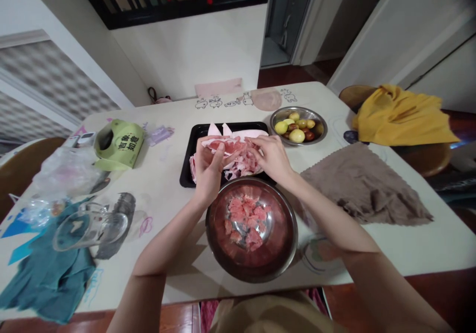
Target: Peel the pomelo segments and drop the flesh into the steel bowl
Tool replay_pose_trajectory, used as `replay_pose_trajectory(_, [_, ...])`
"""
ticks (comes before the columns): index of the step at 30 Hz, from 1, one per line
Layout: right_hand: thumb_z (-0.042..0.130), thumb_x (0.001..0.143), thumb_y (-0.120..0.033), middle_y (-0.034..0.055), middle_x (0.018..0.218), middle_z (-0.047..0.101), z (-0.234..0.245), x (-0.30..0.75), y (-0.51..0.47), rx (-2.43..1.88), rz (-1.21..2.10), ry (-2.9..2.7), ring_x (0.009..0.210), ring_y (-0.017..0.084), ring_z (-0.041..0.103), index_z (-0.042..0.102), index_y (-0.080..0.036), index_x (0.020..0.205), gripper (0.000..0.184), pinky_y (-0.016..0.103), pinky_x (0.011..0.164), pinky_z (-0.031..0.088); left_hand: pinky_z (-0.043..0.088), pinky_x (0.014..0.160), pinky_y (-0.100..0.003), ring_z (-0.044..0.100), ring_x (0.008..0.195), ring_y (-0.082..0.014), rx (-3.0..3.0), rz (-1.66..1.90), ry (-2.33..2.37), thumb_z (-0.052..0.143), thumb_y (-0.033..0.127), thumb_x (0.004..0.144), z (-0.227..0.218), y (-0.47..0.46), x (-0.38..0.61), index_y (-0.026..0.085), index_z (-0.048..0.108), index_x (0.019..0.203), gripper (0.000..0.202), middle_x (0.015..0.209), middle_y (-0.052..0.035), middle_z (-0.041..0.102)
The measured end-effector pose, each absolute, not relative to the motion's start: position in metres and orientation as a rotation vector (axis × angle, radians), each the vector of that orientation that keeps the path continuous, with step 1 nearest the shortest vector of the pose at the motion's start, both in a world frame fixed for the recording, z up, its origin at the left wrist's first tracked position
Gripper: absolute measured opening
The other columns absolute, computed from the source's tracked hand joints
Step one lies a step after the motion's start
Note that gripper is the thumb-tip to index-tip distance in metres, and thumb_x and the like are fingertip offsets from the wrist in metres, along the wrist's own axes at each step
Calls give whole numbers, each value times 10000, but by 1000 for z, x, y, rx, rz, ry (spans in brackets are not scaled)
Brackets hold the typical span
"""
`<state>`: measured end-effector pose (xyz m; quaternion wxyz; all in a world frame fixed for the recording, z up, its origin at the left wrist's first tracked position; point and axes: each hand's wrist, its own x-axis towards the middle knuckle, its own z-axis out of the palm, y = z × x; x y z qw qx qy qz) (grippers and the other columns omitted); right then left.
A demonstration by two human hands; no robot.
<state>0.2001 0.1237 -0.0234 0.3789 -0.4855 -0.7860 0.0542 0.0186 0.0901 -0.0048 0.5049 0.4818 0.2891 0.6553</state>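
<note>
My left hand (208,169) is closed around a pomelo segment (227,146) with pinkish-red flesh and pale skin, held above the black tray. The fingers of my right hand (274,155) are pinched together at the segment's right end; whether they grip skin or flesh is hard to make out. Beneath both hands, the black tray (187,155) holds torn pinkish membrane scraps (243,168) and thick white-pink rind pieces (213,130). Closer to me stands a steel bowl (213,241), with peeled pomelo flesh (253,240) in loose chunks at its bottom.
A smaller steel bowl (324,131) of green and brown fruits stands behind my right hand. On the right lie a brown cloth (366,184) and a yellow cloth (403,115) over a chair. Leftward are a glass pitcher (92,229), teal cloth (48,278), plastic bag (67,169) and green carton (122,147).
</note>
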Motion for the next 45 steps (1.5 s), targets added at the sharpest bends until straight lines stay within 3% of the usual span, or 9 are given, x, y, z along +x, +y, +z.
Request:
replay_pose_trajectory(4, [542,1027,-336,51,884,742,-27,204,128,-1260,74,-2044,877,211,632,792,-218,1047,276,361,812,355,660,934,-404,743,1011,-167,1182,1594,723,713,325,938,-3,93,14,271,584,1075,196,1091,-1,695])
replay_pose_trajectory(10, [695,924,-260,62,1028,717,-36,206,135,-1253,12,-2090,974,256,579,806,-254,1020,146,408,836,382,675,893,-383,733,1050,-199,1208,1596,747,750,360,904,6,98,6,268,606,1068,236,1090,-20,693])
replay_pose_trajectory(16, [654,958,-262,59,943,680,-29,201,132,-934,142,-2298,918,219,581,795,-233,1015,155,377,823,475,673,902,-389,724,1047,-197,1203,1603,748,768,340,890,11,101,-2,258,629,1054,231,1092,-25,676])
replay_pose_trajectory(21, [682,930,-200,72,1381,643,-16,182,148,-498,-89,-2727,1241,258,562,777,-261,1050,165,442,989,471,647,961,-417,720,1115,-224,1242,1608,723,751,351,905,15,100,-4,260,625,1068,226,1112,-35,687])
replay_pose_trajectory(26, [667,922,-123,11,1414,647,-23,160,172,-98,-237,-3005,1399,201,514,773,-264,1041,213,416,1158,409,614,1024,-448,710,1157,-238,1263,1646,691,757,329,900,22,96,-6,268,625,1060,216,1111,-37,692])
replay_pose_trajectory(30, [601,937,-73,23,1469,609,-32,147,180,25,-387,-3144,1443,199,478,765,-236,1063,263,419,1168,428,623,1003,-458,708,1152,-248,1273,1656,675,755,310,903,27,92,-7,264,628,1051,200,1123,-49,693])
replay_pose_trajectory(33, [610,915,-50,4,1487,597,-37,141,182,57,-315,-3184,1467,197,457,762,-227,1086,289,393,1211,395,647,952,-446,712,1131,-249,1271,1662,653,759,309,899,31,89,-7,262,625,1033,195,1100,-44,699])
replay_pose_trajectory(38, [594,939,-86,40,1496,593,-49,138,186,-46,-201,-3191,1452,198,482,668,-196,1313,396,388,1242,366,650,947,-443,714,1145,-255,1254,1654,635,760,329,898,33,89,-8,254,615,1031,211,1109,-40,691])
replay_pose_trajectory(45, [569,989,-164,76,1517,569,-37,156,182,-105,39,-3092,1480,229,442,732,-204,1186,259,473,1245,343,614,998,-428,729,1051,-214,1268,1679,686,759,325,898,27,95,-11,253,629,1027,197,1077,-38,675])
